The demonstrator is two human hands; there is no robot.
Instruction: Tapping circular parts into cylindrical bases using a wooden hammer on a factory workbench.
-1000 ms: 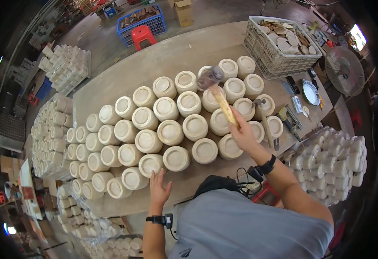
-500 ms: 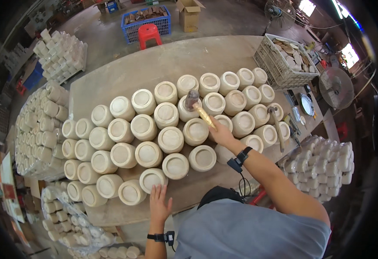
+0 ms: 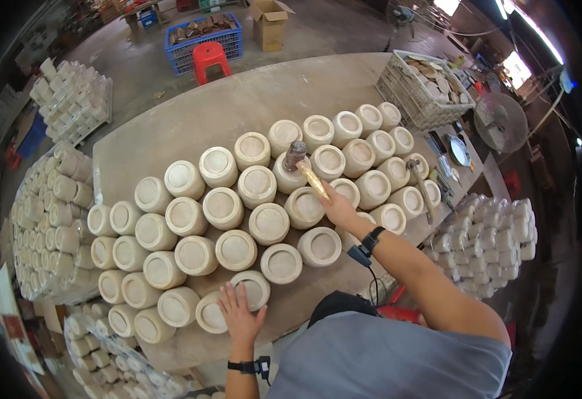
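Mallet (image 3: 302, 167) swung down onto jar (image 3: 289, 174); right hand (image 3: 337, 208) fingers wrapped round handle; left hand (image 3: 239, 314) fingers spread.

I see my right hand (image 3: 338, 207) gripping a mallet (image 3: 306, 169), its head on a pale round jar (image 3: 290, 174); my left hand (image 3: 239, 314) lies flat on the table (image 3: 237, 100) beside the nearest jars

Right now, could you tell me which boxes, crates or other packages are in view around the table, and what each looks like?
Cardboard box: floor beyond the table, brown, flaps open.
Blue crate: floor left of the box, slatted plastic, holding brownish pieces.
Pale basket: table's far right corner, rectangular lattice, holding flat pieces.
Wrapped bundles: far left floor, clear film over pale jars.
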